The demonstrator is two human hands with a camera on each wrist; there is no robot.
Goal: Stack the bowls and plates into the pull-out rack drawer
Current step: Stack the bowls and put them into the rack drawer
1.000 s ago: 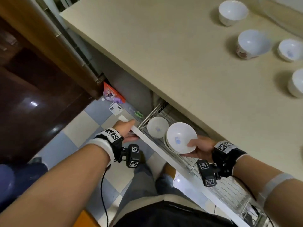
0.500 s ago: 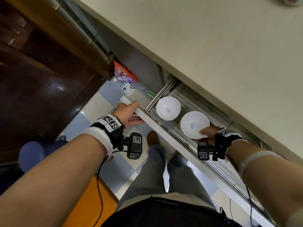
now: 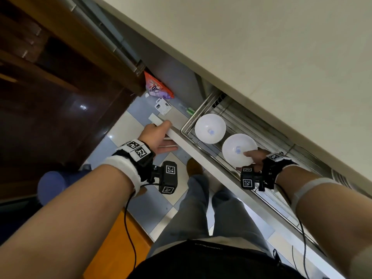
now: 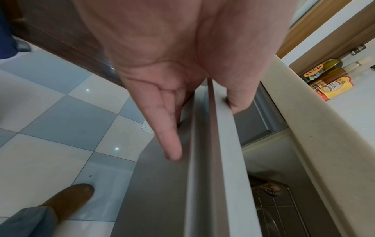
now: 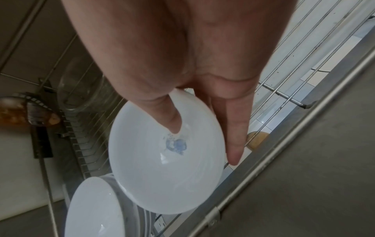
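The pull-out wire rack drawer [image 3: 203,110] stands open under the countertop. One white bowl [image 3: 210,128] sits in its left end. My right hand [image 3: 244,161] holds a second white bowl [image 3: 237,151] with a blue mark just right of it, low over the wires. In the right wrist view, my right hand [image 5: 202,144] has its thumb inside the held bowl [image 5: 166,173] and its fingers [image 5: 233,136] outside the rim; the resting bowl [image 5: 91,208] lies beside it. My left hand [image 3: 165,135] grips the drawer front [image 3: 181,137]. The left wrist view shows the left hand [image 4: 205,131] with thumb over the panel [image 4: 227,168].
The beige countertop [image 3: 281,57] overhangs the back of the rack. A clear glass dish [image 5: 81,89] stands deeper in the rack. An orange snack bag [image 3: 157,87] and a small white box [image 3: 163,106] lie left of the drawer. My legs and brown shoe [image 3: 194,166] stand before the front panel.
My right hand has lowered the bowl into the rack, to the right of the resting bowl. The head view has tipped down, away from the countertop bowls. My left hand stays on the drawer front.
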